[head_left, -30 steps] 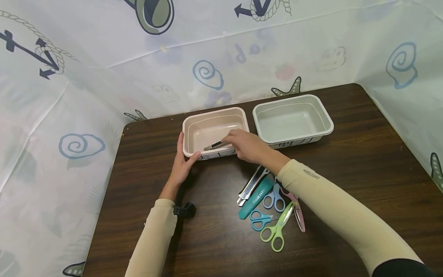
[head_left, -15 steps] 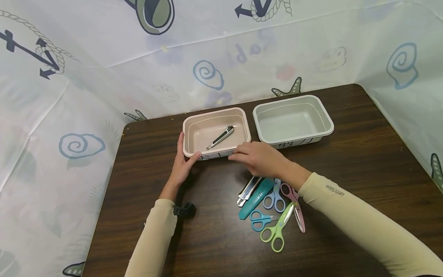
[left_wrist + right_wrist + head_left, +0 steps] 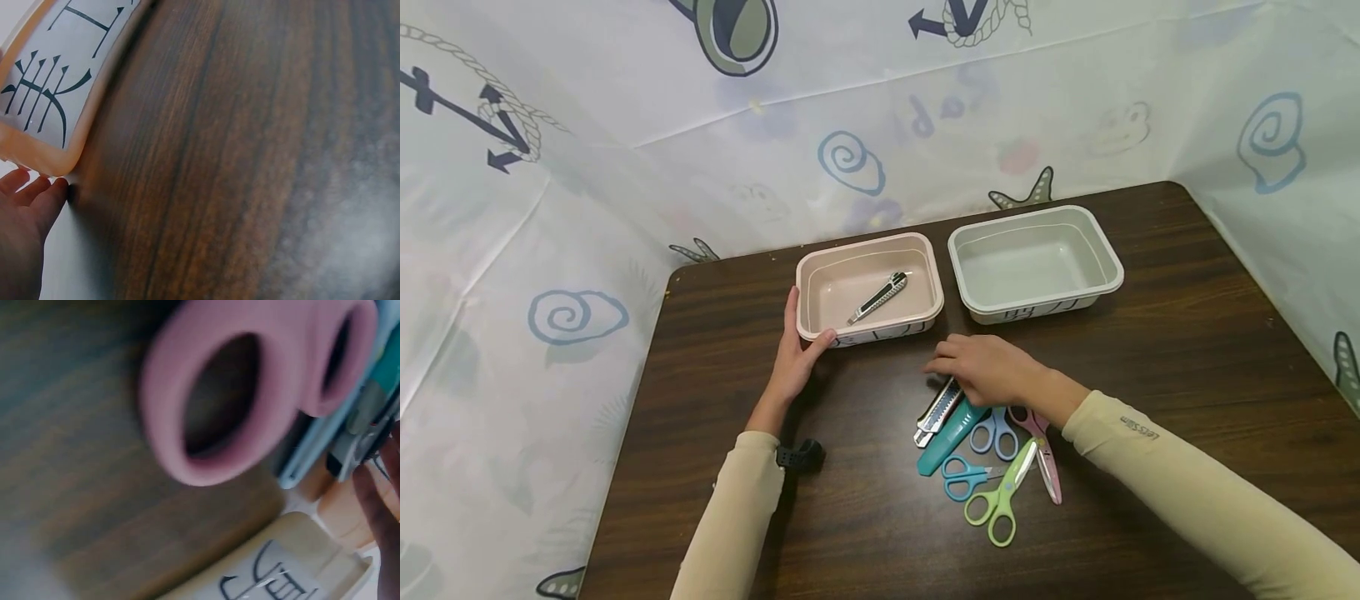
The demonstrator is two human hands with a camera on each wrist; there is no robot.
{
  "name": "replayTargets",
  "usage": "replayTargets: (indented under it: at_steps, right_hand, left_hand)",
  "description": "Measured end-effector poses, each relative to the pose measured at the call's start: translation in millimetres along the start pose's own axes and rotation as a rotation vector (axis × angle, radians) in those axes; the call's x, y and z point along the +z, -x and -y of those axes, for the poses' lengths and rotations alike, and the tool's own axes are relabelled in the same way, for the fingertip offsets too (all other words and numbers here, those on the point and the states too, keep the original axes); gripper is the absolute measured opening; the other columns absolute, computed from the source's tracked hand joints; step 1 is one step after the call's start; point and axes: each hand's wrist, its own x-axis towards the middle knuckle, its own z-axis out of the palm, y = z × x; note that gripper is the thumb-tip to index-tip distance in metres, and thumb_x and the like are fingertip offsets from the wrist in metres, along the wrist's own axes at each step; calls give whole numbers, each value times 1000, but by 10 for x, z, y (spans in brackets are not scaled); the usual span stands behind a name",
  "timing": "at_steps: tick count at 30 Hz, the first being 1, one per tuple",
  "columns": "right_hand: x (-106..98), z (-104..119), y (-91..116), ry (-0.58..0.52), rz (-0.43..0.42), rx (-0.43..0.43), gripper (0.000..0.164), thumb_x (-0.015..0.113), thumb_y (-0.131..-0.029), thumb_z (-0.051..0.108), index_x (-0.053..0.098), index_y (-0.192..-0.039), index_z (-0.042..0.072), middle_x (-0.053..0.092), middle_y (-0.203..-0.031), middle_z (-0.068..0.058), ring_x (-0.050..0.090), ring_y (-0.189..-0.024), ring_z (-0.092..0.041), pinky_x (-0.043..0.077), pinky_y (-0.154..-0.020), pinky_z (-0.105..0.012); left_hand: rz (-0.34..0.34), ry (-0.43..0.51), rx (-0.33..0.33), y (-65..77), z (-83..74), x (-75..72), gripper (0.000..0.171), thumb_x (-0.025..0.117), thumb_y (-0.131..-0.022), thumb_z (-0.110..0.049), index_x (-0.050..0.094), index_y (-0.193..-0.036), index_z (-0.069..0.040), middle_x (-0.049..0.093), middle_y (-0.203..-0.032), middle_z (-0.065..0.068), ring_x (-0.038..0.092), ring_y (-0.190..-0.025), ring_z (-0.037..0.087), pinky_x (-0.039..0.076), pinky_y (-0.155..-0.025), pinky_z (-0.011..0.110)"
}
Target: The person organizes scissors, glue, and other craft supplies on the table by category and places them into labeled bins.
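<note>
A small utility knife point(image 3: 877, 298) lies inside the pink plastic box point(image 3: 868, 237). My left hand point(image 3: 790, 364) steadies this box at its near left corner, thumb along the front and fingers along the side. In the left wrist view the fingertips meet the end of the box. My right hand point(image 3: 988, 368) is low over the upper end of a larger silver utility knife point(image 3: 937, 419) and covers that end. The right wrist view has a finger point(image 3: 373, 503) right at the end of a knife. Beside the silver knife lies a teal cutter point(image 3: 950, 442), partly under the hand.
Right of the pink box stands a grey-green plastic box point(image 3: 1030, 312) with a labelled front. Blue-violet scissors point(image 3: 994, 433), pink scissors point(image 3: 1049, 467), small blue scissors point(image 3: 964, 477) and green scissors point(image 3: 1002, 502) lie together on the dark wooden table point(image 3: 1187, 350). A printed curtain point(image 3: 745, 167) closes off the back.
My right hand has let go of the small utility knife inside the pink box, then moved back over the rim and down to the silver knife. The left hand stays put.
</note>
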Motion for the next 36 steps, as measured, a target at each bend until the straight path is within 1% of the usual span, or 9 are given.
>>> replayTargets:
  at_steps: [2,6,15,21,27,30,36]
  right_hand:
    - [33,-27,41,-26,22,44,40,57,-84,7,65,-121,20,60,-108,4,54,-97,-14,48,-83,-33]
    - [71,-50,96,-53,47,75,40,57,-84,10,64,-122,20,60,-111,3,53,-101,-15,48,-85,-35]
    - [51,-25,120,-89,70,73,36,57,-87,14,66,-121,19,60,-112,1,54,-102,-16,48,-85,-37]
    - [34,-5,129,-73,90,60,39,59,-86,14,64,-124,16,58,-109,0,53,-98,-17,47,-83,-37]
    - [14,9,135,-61,108,66,40,58,-85,12,64,-124,17,56,-104,1,51,-94,-16,47,-79,-36]
    - [12,21,134,-63,117,64,41,61,-85,12,64,-125,18,53,-104,0,49,-93,-17,46,-76,-36]
    - [14,41,151,-55,126,70,31,64,-83,9,66,-112,19,50,-104,-1,49,-93,-18,46,-73,-37]
  left_hand:
    - [0,5,-1,0,-5,4,89,64,-88,-4,4,-154,-8,11,-158,20,28,-135,44,22,-107,57]
    - [-1,8,-2,-2,-10,6,89,63,-89,-5,3,-154,-8,10,-157,21,27,-136,44,21,-108,57]
    - [-10,14,1,-4,-24,5,90,64,-88,-4,3,-153,-3,12,-157,23,27,-136,45,19,-107,59]
    - [-9,9,-3,4,-22,4,90,64,-88,-4,3,-153,-4,12,-157,21,27,-136,44,20,-108,57]
    - [-4,13,-5,-6,-16,8,90,64,-88,-4,2,-154,-5,11,-158,20,27,-136,44,21,-108,56]
    - [-8,11,-12,-2,-23,7,90,64,-88,-5,3,-154,-6,12,-157,20,28,-136,44,21,-108,57]
    - [-8,6,-9,2,-26,8,90,64,-87,-5,3,-154,-5,13,-157,22,29,-134,45,21,-107,57]
